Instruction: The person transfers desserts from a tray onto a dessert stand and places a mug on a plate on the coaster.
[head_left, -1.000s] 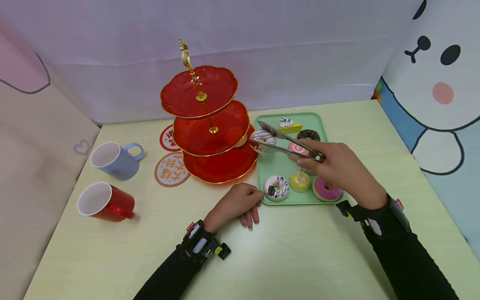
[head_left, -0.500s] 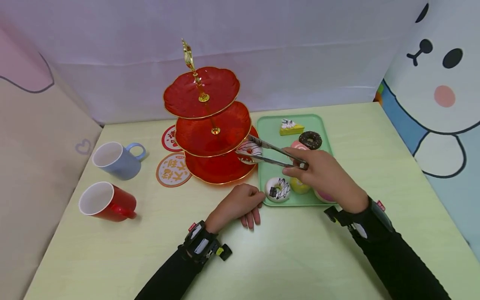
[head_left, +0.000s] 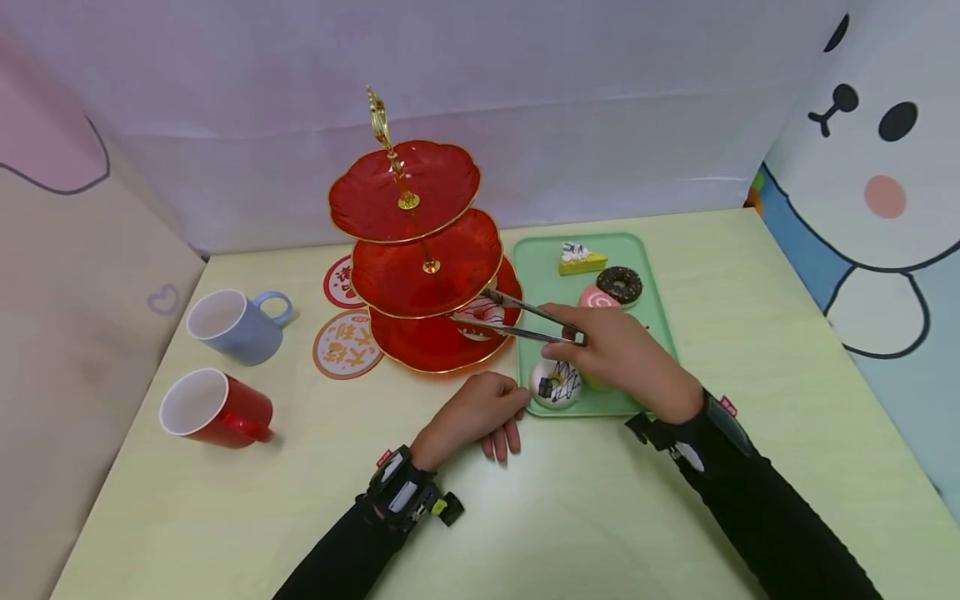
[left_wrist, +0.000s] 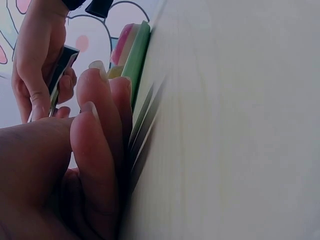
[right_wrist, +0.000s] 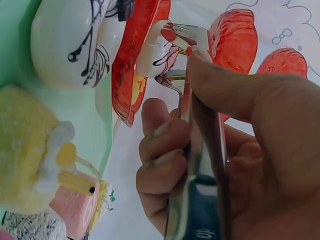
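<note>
My right hand (head_left: 622,350) grips metal tongs (head_left: 517,332), which reach left across the green tray (head_left: 534,267). Between the tong tips is a white toy donut (head_left: 480,312) with dark and pinkish stripes, low over the bottom plate (head_left: 420,354) of a red three-tier stand, partly under the middle plate (head_left: 397,283). The right wrist view also shows the striped donut (right_wrist: 155,55) between the tips. My left hand (head_left: 476,410) rests on the table with loosely bent fingers (left_wrist: 97,150), its thumb side at the tray's near left corner.
On the tray lie a white donut (head_left: 555,383), a chocolate donut (head_left: 620,285), a pink roll (head_left: 597,296), a cake slice (head_left: 581,258) and a yellow cake (right_wrist: 30,150). Left of the stand are round coasters (head_left: 347,344), a blue mug (head_left: 243,329) and a red mug (head_left: 232,412).
My right hand has moved left with the tongs, carrying the striped donut from the tray's left side in over the stand's bottom plate. My left hand has stayed in place.
</note>
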